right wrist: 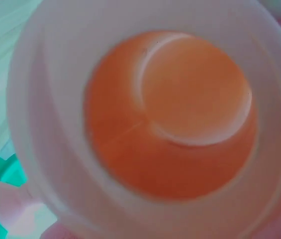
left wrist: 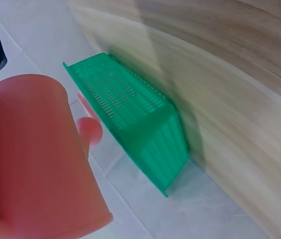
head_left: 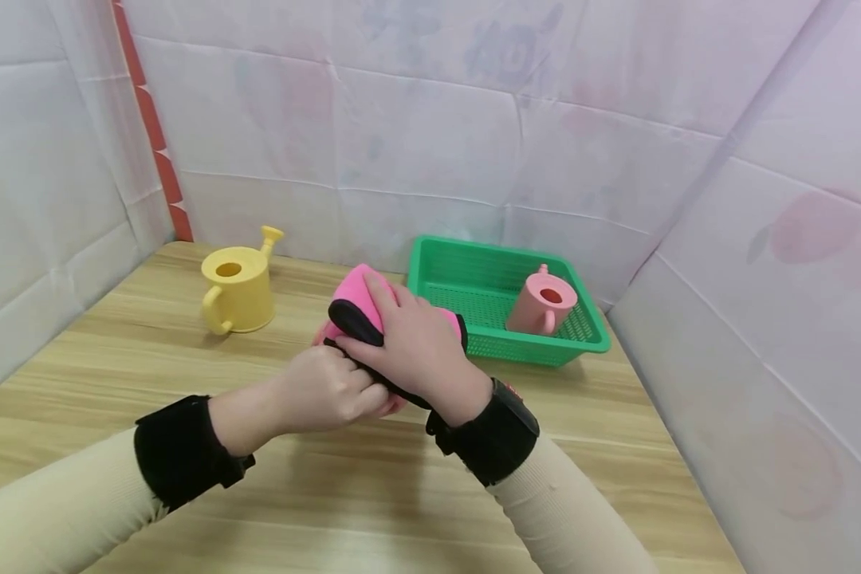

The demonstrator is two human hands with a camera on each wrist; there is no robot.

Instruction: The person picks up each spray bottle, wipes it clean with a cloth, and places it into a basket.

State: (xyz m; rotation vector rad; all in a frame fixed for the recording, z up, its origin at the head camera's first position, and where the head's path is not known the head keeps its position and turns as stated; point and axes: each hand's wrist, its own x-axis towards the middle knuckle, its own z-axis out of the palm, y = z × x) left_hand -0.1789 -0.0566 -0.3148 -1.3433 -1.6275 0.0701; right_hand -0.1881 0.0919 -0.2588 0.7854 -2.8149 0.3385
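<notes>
My left hand grips a pink watering can, its fingers curled at the side of the can. A bright pink cloth with black edging lies over the can in the head view and hides most of it. My right hand holds this cloth against the can, fingers spread over the top and thumb across a black-edged fold. The right wrist view looks straight into the can's round opening. The can's spout points toward the basket side.
A green plastic basket stands behind my right hand, with a second pink watering can in it. On the left of the wooden table sits a yellow watering can. Fabric-covered walls enclose the back and sides.
</notes>
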